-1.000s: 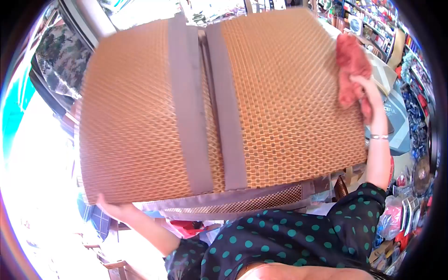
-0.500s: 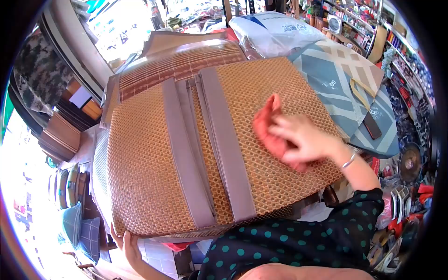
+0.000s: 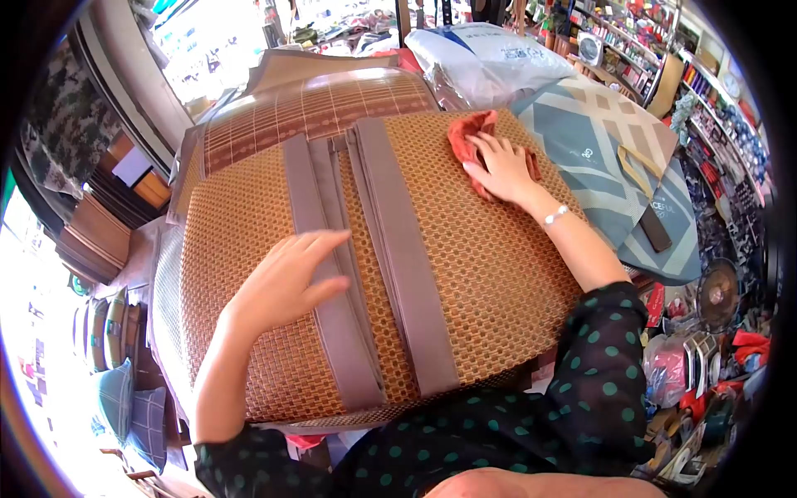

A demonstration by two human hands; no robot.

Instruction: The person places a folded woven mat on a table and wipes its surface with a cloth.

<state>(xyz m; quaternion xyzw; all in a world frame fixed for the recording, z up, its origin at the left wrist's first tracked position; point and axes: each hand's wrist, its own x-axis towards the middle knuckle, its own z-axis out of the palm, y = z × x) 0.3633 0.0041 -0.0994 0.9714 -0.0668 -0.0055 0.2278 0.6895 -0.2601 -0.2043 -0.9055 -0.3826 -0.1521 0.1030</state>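
Observation:
A folded woven rattan mat (image 3: pixel 498 274) with mauve fabric borders (image 3: pixel 409 274) lies in front of me, its two halves folded toward the middle. Near the mat's far right part, my right hand (image 3: pixel 504 170) presses a crumpled red cloth (image 3: pixel 471 133) against the weave, fingers bent over it. My left hand (image 3: pixel 286 278) is above the left half, by the left border, fingers stretched with the thumb apart and nothing held. Whether it touches the mat I cannot tell.
Behind lies a brown slatted mat (image 3: pixel 315 104) under shiny plastic. A white plastic package (image 3: pixel 490 54) sits at the back. To the right is a blue-grey patterned bag (image 3: pixel 581 174) with a strap. Cushions (image 3: pixel 116 398) stand low at the left; crowded shelves (image 3: pixel 631 41) line the right.
My left hand has risen from the mat's near left corner to above its left half. My right hand has slid the red cloth away from me, toward the far edge.

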